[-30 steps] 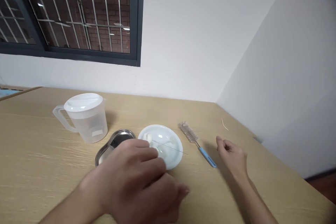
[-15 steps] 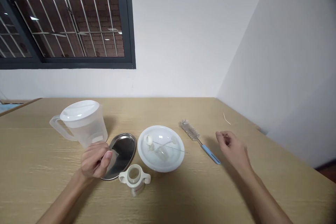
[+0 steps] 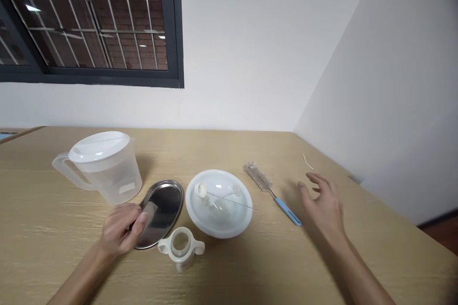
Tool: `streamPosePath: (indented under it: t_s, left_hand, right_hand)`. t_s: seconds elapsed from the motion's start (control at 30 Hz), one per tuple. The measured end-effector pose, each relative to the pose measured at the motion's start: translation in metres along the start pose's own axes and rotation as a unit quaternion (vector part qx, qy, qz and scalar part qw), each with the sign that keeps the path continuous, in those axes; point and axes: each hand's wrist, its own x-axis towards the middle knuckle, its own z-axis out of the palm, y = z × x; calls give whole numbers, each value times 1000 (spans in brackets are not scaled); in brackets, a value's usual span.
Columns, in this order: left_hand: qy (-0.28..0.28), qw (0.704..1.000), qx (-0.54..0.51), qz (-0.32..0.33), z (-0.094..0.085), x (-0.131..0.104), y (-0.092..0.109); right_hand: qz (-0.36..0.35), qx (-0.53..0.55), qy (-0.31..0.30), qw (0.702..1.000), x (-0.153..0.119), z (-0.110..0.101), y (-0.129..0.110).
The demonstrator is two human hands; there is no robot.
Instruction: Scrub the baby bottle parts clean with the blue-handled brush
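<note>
1. A wood-toned bench point(image 3: 250, 274) stands against a white wall point(image 3: 243, 47), with a dark-framed window point(image 3: 96, 19) at the upper left; metal bars and brickwork show through the glass. Another pale wall runs along the right side.
2. The left hand point(image 3: 121, 228) is at the left edge of a shiny metal tray point(image 3: 167, 207), its fingers curled in and its thumb lying toward the tray. I cannot tell whether it grips the rim or only hovers over it.
3. The tray lies on the bench, left of centre. A paler patch shows inside it near the hand; whether that is a reflection or an object is unclear.
4. The right hand point(image 3: 325, 207) is held wide, thumb and fingers apart with nothing between them.
5. Left of that hand lies a brush point(image 3: 273, 194), its bristles pointing away from the person and its blue handle angled toward the near right. Hand and handle are near each other but apart.
6. A white two-handled cup point(image 3: 181, 259) with an open top stands just beside the tray's near right side.
7. Behind the cup, a white dish point(image 3: 229, 232) holds a round white piece point(image 3: 202, 190), some clear pieces point(image 3: 219, 207) and a thin rod point(image 3: 229, 199) reaching past the right rim.
8. A translucent lidded jug point(image 3: 110, 176) stands behind the left hand, handle to the left.
9. A thin pale strip point(image 3: 307, 161) lies beyond the right hand.
</note>
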Motion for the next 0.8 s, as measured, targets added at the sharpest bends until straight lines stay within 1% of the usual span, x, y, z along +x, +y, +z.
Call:
streamPosePath:
  t_s: [0.13,0.3,0.5,0.8]
  left_hand:
    - [-13,1000,-18,-3,3,-4,3]
    - [-39,999,-26,9,5,-5,6]
    - [-49,999,-16,-2,2,-4,3]
    - [-41,999,-25,20,7,-6,6]
  right_hand:
    - [28,-5,-29,999,-4,2,0]
    - [46,-6,-46,998,-6,4,0]
    - [44,-3,-39,998,-4,8,-2]
    - [46,-2,-28,999,-4,10,6]
